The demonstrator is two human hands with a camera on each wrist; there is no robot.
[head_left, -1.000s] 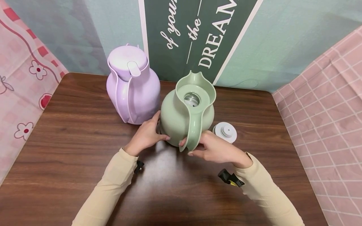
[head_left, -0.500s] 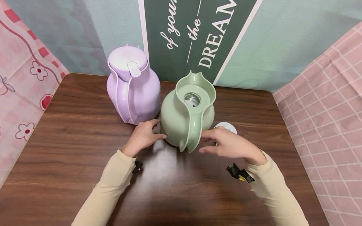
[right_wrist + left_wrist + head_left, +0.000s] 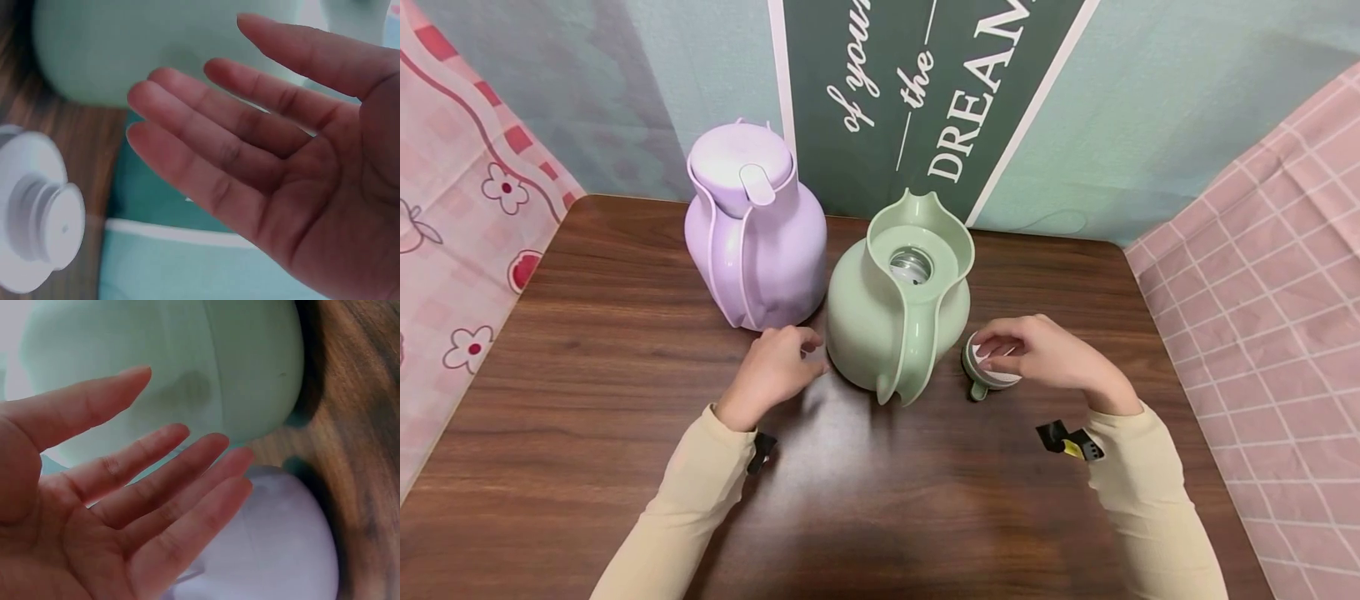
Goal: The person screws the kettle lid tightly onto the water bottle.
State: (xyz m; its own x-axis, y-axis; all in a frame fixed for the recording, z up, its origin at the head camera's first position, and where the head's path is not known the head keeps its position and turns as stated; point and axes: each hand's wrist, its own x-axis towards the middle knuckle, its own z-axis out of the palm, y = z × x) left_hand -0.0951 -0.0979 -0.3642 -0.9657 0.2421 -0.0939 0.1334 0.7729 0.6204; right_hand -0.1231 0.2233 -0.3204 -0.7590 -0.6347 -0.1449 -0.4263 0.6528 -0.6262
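A green vacuum jug stands upright with its round mouth uncovered and its handle toward me. My left hand hovers just left of it, apart from it, with relaxed fingers in the left wrist view. To the jug's right, a round lid lies upside down, its white stepped underside facing up. Over the lid in the head view is my right hand, hiding part of it. The right wrist view shows that hand's fingers extended and holding nothing, with the lid beside them.
A purple vacuum jug with its lid on stands close to the green one, behind my left hand. Everything rests on a dark wooden table. Behind it hangs a cloth backdrop; pink tiled cloth borders the right side.
My right hand has let go of the green jug's handle and moved right to over the lid. My left hand has drawn back slightly from the jug's side. The jugs stay put.
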